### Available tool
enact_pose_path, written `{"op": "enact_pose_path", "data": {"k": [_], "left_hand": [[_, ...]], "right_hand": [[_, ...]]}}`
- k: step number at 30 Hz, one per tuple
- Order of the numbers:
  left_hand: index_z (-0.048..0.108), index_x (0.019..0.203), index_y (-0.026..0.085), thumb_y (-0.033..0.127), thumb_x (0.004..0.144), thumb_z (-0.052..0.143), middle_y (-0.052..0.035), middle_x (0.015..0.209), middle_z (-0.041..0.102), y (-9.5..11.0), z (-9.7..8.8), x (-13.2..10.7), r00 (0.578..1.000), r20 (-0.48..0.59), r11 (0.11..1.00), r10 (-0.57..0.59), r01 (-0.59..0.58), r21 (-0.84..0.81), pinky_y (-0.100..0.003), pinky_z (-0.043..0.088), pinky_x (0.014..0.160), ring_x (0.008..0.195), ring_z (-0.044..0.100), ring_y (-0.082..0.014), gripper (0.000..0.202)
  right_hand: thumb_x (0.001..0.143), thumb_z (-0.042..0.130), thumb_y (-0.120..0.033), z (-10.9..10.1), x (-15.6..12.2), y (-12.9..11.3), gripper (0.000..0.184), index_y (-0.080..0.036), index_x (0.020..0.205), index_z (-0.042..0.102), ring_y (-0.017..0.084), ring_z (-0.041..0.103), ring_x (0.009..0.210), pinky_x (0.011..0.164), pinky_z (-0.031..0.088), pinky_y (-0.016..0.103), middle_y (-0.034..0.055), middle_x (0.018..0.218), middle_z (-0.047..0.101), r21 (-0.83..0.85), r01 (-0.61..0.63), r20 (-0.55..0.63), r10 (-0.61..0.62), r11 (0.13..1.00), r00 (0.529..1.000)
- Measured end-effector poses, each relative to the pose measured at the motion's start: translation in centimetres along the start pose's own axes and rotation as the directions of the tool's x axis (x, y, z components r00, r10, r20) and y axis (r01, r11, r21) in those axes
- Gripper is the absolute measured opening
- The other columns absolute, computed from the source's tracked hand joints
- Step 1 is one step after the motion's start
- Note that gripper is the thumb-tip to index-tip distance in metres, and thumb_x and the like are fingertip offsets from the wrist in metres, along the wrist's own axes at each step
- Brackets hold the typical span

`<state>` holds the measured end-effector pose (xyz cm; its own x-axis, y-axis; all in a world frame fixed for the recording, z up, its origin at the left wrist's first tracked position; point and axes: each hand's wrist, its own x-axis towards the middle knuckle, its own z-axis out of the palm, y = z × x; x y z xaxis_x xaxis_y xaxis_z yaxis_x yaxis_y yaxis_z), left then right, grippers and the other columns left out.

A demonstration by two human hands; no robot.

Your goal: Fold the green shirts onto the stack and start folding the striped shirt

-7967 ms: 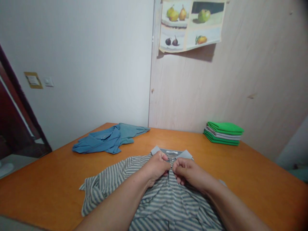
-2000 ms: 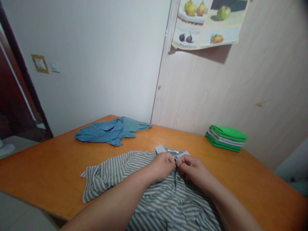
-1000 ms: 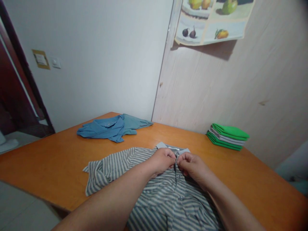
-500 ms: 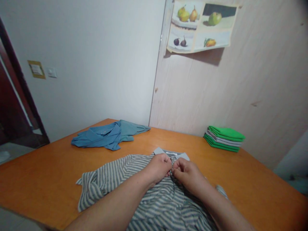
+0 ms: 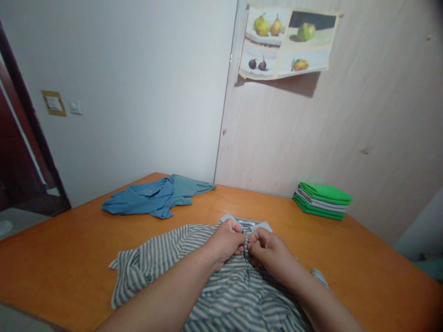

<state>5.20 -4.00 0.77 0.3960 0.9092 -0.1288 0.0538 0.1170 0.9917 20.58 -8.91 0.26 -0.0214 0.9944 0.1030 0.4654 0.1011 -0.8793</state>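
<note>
A grey-and-white striped shirt (image 5: 162, 251) lies front up on the table, its plain grey collar (image 5: 262, 226) pointing away from me. My left hand (image 5: 228, 242) pinches the front placket just below the collar. Close beside it, my right hand (image 5: 266, 246) grips the other side of the placket, thumb and fingers closed on the cloth. Only a narrow gap separates the two hands. The fingertips partly hide the cloth between them, and any button there is too small to make out. Below my hands the shirt body is wrinkled, and my forearms cover parts of it.
On the orange table (image 5: 69, 258), a crumpled blue shirt (image 5: 148, 196) lies at the back left. A stack of folded green and grey clothes (image 5: 323, 200) stands at the back right. Behind the table is a wall with a fruit poster (image 5: 289, 44).
My hands stay at the placket, with the gap between them slightly different. The view has tilted a little; the shirt and the other clothes lie as before.
</note>
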Motion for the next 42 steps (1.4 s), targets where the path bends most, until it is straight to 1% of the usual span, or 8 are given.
{"op": "enact_pose_path", "data": {"k": [5, 16, 23, 27, 30, 35, 39, 42], "left_hand": [[0.045, 0.091, 0.021, 0.012, 0.068, 0.066, 0.011, 0.052, 0.05, 0.0, 0.1, -0.2, 0.999, 0.038, 0.999, 0.018, -0.017, -0.033, -0.019, 0.031, 0.046, 0.047, 0.048, -0.0094, 0.033], [0.042, 0.085, 0.022, 0.005, 0.064, 0.062, 0.013, 0.05, 0.041, 0.3, -0.1, -0.1, 1.0, 0.016, 1.0, 0.007, -0.007, -0.024, -0.021, 0.022, 0.046, 0.044, 0.04, -0.0075, 0.033], [0.044, 0.088, 0.021, 0.0, 0.062, 0.061, 0.0132, 0.056, 0.04, 0.1, 0.3, -0.6, 0.985, 0.062, 0.985, 0.16, -0.163, 0.051, -0.023, 0.022, 0.051, 0.049, 0.035, -0.007, 0.037], [0.05, 0.088, 0.021, 0.003, 0.064, 0.06, 0.0112, 0.058, 0.044, 0.1, -0.1, -0.8, 0.982, 0.117, 0.96, 0.147, -0.17, 0.224, -0.024, 0.023, 0.052, 0.052, 0.039, -0.0091, 0.031], [0.055, 0.083, 0.02, 0.008, 0.071, 0.057, 0.0065, 0.063, 0.052, 0.2, -0.9, -0.6, 0.978, 0.07, 0.878, 0.197, -0.208, 0.431, -0.024, 0.028, 0.055, 0.06, 0.047, -0.012, 0.017], [0.063, 0.076, 0.02, 0.01, 0.077, 0.05, -0.003, 0.082, 0.068, 0.6, -1.7, -0.3, 0.944, 0.046, 0.556, 0.326, -0.231, 0.799, -0.025, 0.038, 0.068, 0.08, 0.059, -0.0177, 0.015], [0.069, 0.079, 0.022, 0.018, 0.081, 0.05, -0.0053, 0.088, 0.072, 0.8, -1.6, -0.5, 0.946, 0.1, 0.44, 0.309, -0.235, 0.867, -0.028, 0.04, 0.07, 0.085, 0.063, -0.0209, 0.019], [0.071, 0.083, 0.023, 0.026, 0.08, 0.056, -0.0047, 0.085, 0.072, 0.8, -1.5, -0.7, 0.949, 0.132, 0.408, 0.288, -0.246, 0.879, -0.028, 0.038, 0.065, 0.08, 0.063, -0.0215, 0.016]], "right_hand": [[0.077, 0.059, -0.032, 0.0, -0.1, -0.2, 0.011, -0.022, 0.075, 0.055, 0.013, 0.051, 0.05, 0.048, 0.034, 0.023, -0.0038, 0.053, 0.059, -0.023, 0.011, -0.022, -0.011, 1.0, 1.0], [0.076, 0.063, -0.036, -0.1, -0.2, -0.3, 0.018, -0.02, 0.078, 0.055, 0.012, 0.061, 0.054, 0.051, 0.042, 0.022, -0.0031, 0.063, 0.065, 0.3, -0.135, 0.127, 0.1, 0.944, 0.987], [0.077, 0.059, -0.036, -0.5, 0.0, -0.4, 0.018, -0.019, 0.075, 0.056, 0.007, 0.051, 0.04, 0.039, 0.028, 0.018, -0.0037, 0.057, 0.062, 0.301, -0.282, 0.141, 0.25, 0.911, 0.958], [0.076, 0.057, -0.031, -0.7, -0.2, -0.4, 0.013, -0.019, 0.07, 0.054, 0.005, 0.045, 0.037, 0.036, 0.023, 0.018, -0.0047, 0.053, 0.059, 0.254, -0.321, 0.178, 0.282, 0.913, 0.943], [0.077, 0.054, -0.03, -1.0, -0.2, -0.4, 0.012, -0.019, 0.071, 0.056, 0.005, 0.046, 0.036, 0.036, 0.023, 0.017, -0.0041, 0.053, 0.061, 0.193, -0.325, 0.224, 0.281, 0.926, 0.933], [0.078, 0.054, -0.033, -1.2, 0.0, -0.2, 0.014, -0.019, 0.077, 0.058, 0.006, 0.051, 0.039, 0.037, 0.027, 0.016, -0.0039, 0.056, 0.063, 0.167, -0.339, 0.246, 0.294, 0.926, 0.924], [0.081, 0.056, -0.04, -1.1, 0.1, -0.1, 0.02, -0.02, 0.076, 0.055, 0.007, 0.049, 0.039, 0.037, 0.026, 0.017, -0.0045, 0.057, 0.061, 0.188, -0.29, 0.198, 0.253, 0.938, 0.947], [0.085, 0.054, -0.044, -1.2, 0.7, 0.6, 0.025, -0.021, 0.076, 0.053, 0.007, 0.048, 0.042, 0.041, 0.031, 0.019, -0.0051, 0.058, 0.058, 0.152, -0.156, 0.034, 0.153, 0.976, 0.988]]}}
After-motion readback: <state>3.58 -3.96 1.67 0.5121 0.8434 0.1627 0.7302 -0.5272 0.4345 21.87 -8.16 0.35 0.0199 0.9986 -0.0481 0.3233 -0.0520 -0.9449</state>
